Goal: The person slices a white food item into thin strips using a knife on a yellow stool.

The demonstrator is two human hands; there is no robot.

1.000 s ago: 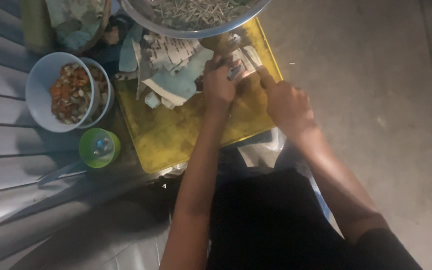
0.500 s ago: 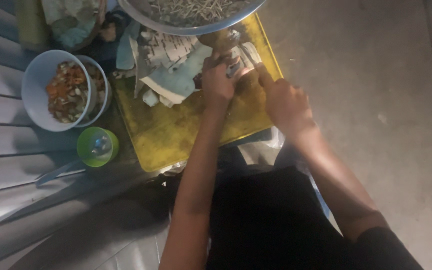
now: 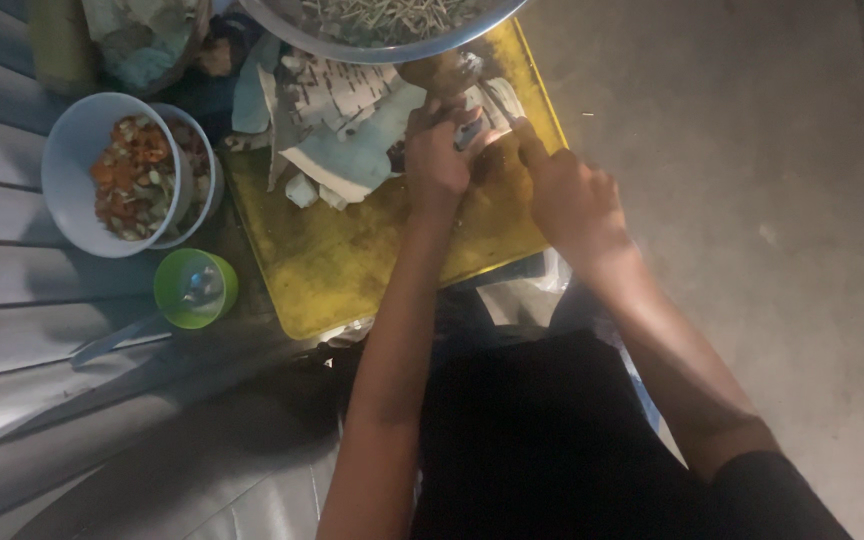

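On the far part of a yellow cutting board (image 3: pixel 352 270), my left hand (image 3: pixel 437 155) is closed around a pale, shiny piece (image 3: pixel 482 118). A brown lump (image 3: pixel 440 70) lies just beyond it. My right hand (image 3: pixel 570 198) is curled beside the left one, one finger reaching to the pale piece. What the right hand holds is hidden. Pale and bluish scraps (image 3: pixel 337 130) are heaped on the board to the left of my left hand.
A metal bowl (image 3: pixel 292 28) of thin pale strips overhangs the board's far edge. To the left stand a pale blue bowl (image 3: pixel 67 160) of chopped orange and red bits and a green cup (image 3: pixel 195 288). Grey slats lie at left, concrete floor at right.
Both hands stay together over the far end of the board, shifting only slightly. The bowls and cup have not moved.
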